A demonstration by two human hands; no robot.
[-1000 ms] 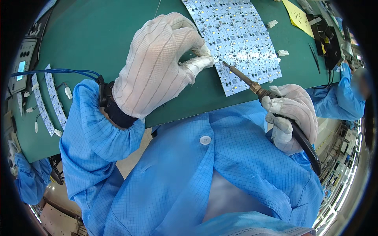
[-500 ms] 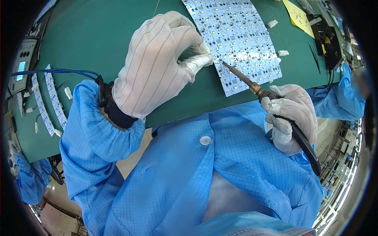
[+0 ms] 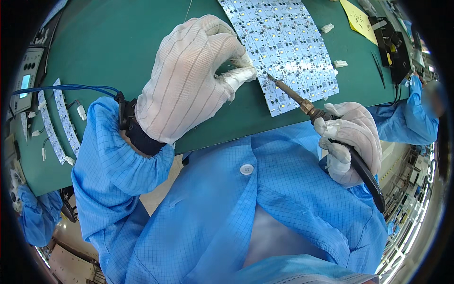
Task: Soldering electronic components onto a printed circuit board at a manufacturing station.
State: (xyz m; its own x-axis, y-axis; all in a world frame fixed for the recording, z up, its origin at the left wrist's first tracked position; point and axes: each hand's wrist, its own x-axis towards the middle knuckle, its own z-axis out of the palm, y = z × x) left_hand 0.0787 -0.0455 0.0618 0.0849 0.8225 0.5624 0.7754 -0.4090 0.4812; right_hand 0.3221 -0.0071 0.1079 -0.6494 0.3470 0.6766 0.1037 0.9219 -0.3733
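Note:
A white circuit board panel [image 3: 294,57], covered with rows of small components, lies on the green mat at a slant. My right hand [image 3: 352,142], in a white glove, is wrapped round a soldering iron [image 3: 309,108] with a black handle. The iron's dark tip is at the panel's left part, close to my left fingertips. My left hand [image 3: 194,78], in a white striped glove, has thumb and forefinger pinched together at the panel's left edge. A thin solder wire [image 3: 229,65] runs into that pinch; its end is too small to make out.
Left on the green mat [image 3: 109,47] lie narrow LED strips [image 3: 66,116] with white connectors, beside a grey device [image 3: 27,73] with a lit display. A blue cable [image 3: 71,86] leads to my left wristband [image 3: 125,110]. Tweezers [image 3: 378,70] and a yellow sheet [image 3: 358,21] lie right. Other people's blue sleeves show.
My left hand has shifted very slightly, its fingertips a touch nearer the iron's tip. The iron, my right hand and the panel look almost the same.

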